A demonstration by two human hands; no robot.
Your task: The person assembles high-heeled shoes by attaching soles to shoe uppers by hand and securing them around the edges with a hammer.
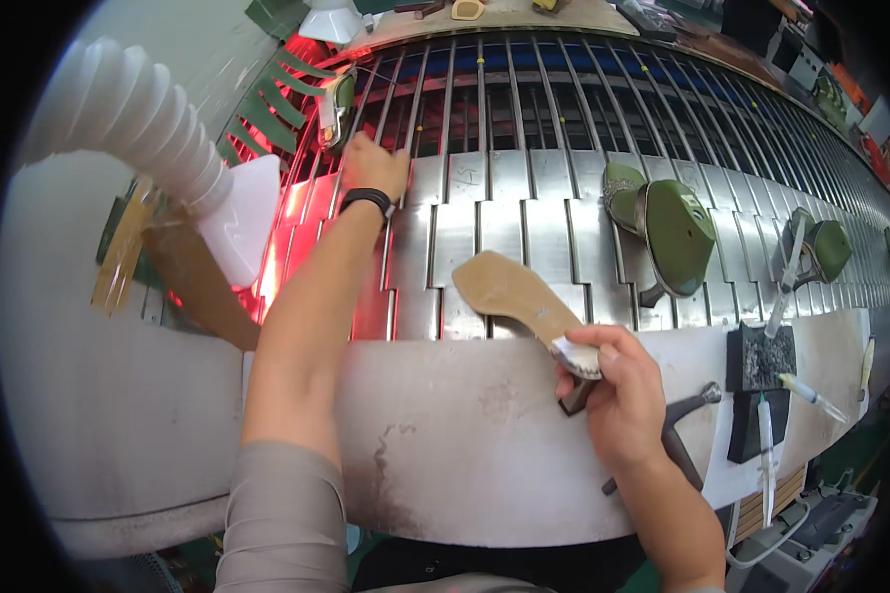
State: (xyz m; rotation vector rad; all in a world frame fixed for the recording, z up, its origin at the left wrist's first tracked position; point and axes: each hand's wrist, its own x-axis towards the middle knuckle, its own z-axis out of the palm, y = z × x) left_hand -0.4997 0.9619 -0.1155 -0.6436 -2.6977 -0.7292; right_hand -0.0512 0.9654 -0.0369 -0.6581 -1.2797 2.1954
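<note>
While my right hand (625, 390) grips a tan-soled, dark-heeled shoe (519, 287), I cannot tell from afar whether my left hand (376, 166), near a green-insoled shoe (342, 99), is closed.

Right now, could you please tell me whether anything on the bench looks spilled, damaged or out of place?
Yes: the pale worktop has dark, drip-like stains to the left of the right hand. They look odd against the lighter surface around them; whether they are wet, I cannot tell.
</note>
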